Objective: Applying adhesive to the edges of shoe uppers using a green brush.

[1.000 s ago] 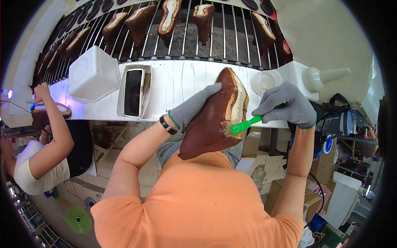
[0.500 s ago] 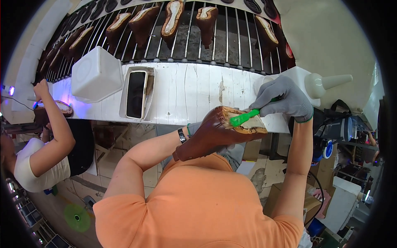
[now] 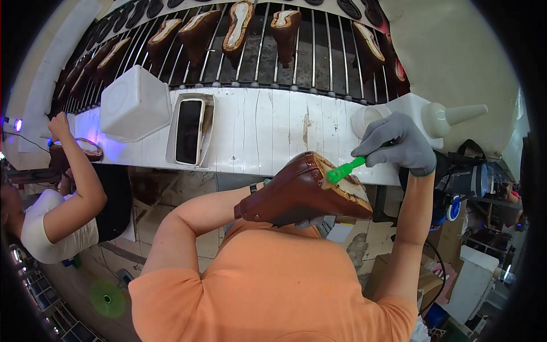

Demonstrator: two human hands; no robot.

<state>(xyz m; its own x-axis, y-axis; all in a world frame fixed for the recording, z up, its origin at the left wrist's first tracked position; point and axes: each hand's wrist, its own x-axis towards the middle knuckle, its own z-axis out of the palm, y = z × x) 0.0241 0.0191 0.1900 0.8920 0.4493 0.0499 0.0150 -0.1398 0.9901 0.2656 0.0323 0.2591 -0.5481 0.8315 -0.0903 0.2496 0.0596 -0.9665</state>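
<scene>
- Head view, setting: a workshop bench, a long white-painted worn wooden shelf (image 3: 273,131), runs across the frame. Behind it is a metal bar rack (image 3: 319,51) carrying a row of brown shoe uppers turned sole side up (image 3: 236,28).
- On the shelf, left: a white square plastic tub (image 3: 134,102). Just beside it stands a white rectangular tray with a dark inside (image 3: 191,131).
- On the shelf, right: a small white round cup (image 3: 364,118) and, beside it, a white plastic squeeze bottle with a cone nozzle (image 3: 450,117) lying on its side.
- Work piece: a brown leather shoe upper on a last (image 3: 299,196), held in the air just in front of the shelf edge and above the orange shirt (image 3: 273,285). It is tilted, its pale sole side up and to the right.
- Left hand (image 3: 310,221): grey-gloved and mostly hidden under the shoe. Only a few fingers show below it, so it supports the shoe from beneath; how tightly it is closed cannot be told.
- Right hand (image 3: 399,145): in a grey knit glove, fingers curled closed around a green-handled brush (image 3: 343,170). The brush tip touches the pale sole side of the shoe.
- Left edge: another person in a white top (image 3: 48,228) at the same shelf, one arm raised, with a second brown shoe (image 3: 74,151) near a blue-violet light.
</scene>
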